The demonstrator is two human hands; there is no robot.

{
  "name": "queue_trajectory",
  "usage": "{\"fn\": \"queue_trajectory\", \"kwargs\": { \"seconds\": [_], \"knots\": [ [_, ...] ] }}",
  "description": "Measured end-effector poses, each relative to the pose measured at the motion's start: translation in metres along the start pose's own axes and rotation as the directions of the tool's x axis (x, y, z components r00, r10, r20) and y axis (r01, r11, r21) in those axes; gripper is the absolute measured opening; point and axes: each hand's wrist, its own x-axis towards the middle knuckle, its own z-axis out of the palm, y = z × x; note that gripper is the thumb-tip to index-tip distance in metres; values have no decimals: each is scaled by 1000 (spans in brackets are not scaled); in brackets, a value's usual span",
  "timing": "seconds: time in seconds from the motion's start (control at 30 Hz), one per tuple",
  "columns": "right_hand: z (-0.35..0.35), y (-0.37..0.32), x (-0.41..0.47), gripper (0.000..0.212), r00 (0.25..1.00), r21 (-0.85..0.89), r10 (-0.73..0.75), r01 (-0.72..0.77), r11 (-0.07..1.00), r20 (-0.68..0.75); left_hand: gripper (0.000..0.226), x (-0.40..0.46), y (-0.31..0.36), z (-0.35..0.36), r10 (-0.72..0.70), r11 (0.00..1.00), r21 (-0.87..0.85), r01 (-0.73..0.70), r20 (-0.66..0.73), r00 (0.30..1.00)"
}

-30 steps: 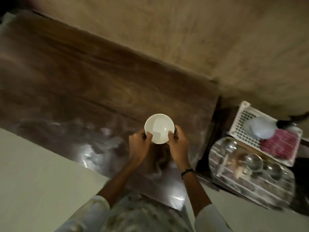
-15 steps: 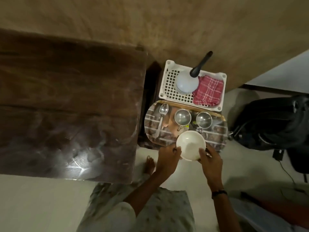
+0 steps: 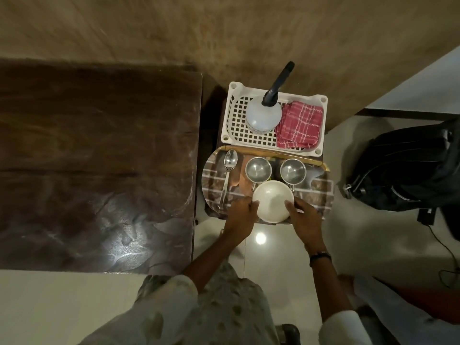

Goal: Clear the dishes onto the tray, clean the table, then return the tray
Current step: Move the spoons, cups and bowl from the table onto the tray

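Both hands clamped on a round white ceramic bowl (image 3: 273, 201), one at each side of the rim: left hand (image 3: 241, 217) at the bowl's 8 o'clock with fingertips on the rim, right hand (image 3: 304, 220) at its 4 o'clock with thumb against the rim. Bowl mouth-up, between the two hands, over the near edge of an oval patterned serving tray with a gold rim (image 3: 321, 192); resting on the tray or just above it, cannot tell. A dark band on the right wrist.

At the bowl's 11 o'clock, just beside it, a small steel cup (image 3: 258, 169); at 1 o'clock, a second steel cup (image 3: 292, 171), both upright on the tray. At 10 o'clock, a long steel spoon (image 3: 227, 176) lying on the tray, bowl end away.

Beyond the tray at 12 o'clock, touching its far rim, a white plastic lattice basket (image 3: 236, 120) holding a pale spray bottle with a black nozzle (image 3: 264, 115) and a folded red checked cloth (image 3: 300, 128).

At 9 o'clock, a dark wooden table (image 3: 99, 158), apart from the tray. At 3 o'clock, on the floor, a black backpack (image 3: 403, 168).
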Motion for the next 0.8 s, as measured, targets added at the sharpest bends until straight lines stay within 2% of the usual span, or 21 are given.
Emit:
{"fn": "queue_trajectory", "kwargs": {
  "seconds": [0.07, 0.13, 0.17, 0.2, 0.27, 0.37, 0.43, 0.5, 0.6, 0.67, 0.8],
  "knots": [
    [-11, -11, 2, 24, 987, -153, -63, 40, 987, -148, 36, -10, -1, -12, 18, 999, -28, -22, -114, 993],
    [-25, -30, 13, 20, 927, -312, -239, 145, 939, -288, 34, -12, 2, -29, 52, 996, -52, -70, -292, 955],
    [-31, -43, 25, 18, 896, -348, -321, 209, 914, -306, 36, -8, 10, -39, 70, 989, -97, -111, -349, 935],
    [-34, -56, 42, 18, 875, -377, -385, 264, 888, -293, 35, 4, 18, -49, 82, 975, -163, -152, -373, 924],
    [-37, -81, 87, 27, 857, -482, -471, 328, 812, -210, 41, 37, 38, -67, 145, 930, -275, -242, -328, 933],
    [-33, -110, 153, 42, 839, -694, -544, 385, 608, -11, 83, 105, 63, -87, 303, 925, -185, -332, -167, 938],
    [-29, -121, 186, 47, 838, -783, -529, 419, 460, 137, 97, 145, 79, -96, 361, 923, -123, -365, -51, 931],
    [-27, -125, 210, 50, 855, -837, -454, 427, 342, 251, 100, 174, 96, -99, 398, 913, -129, -388, 63, 915],
    [-26, -126, 231, 56, 869, -854, -375, 439, 281, 324, 102, 200, 110, -95, 484, 874, -152, -462, 193, 853],
    [-27, -130, 236, 61, 894, -869, -307, 412, 273, 327, 90, 207, 115, -93, 512, 858, -179, -481, 252, 821],
    [-33, -142, 240, 81, 911, -896, -185, 401, 192, 368, 46, 205, 124, -92, 477, 877, -170, -449, 187, 859]
  ]
}}
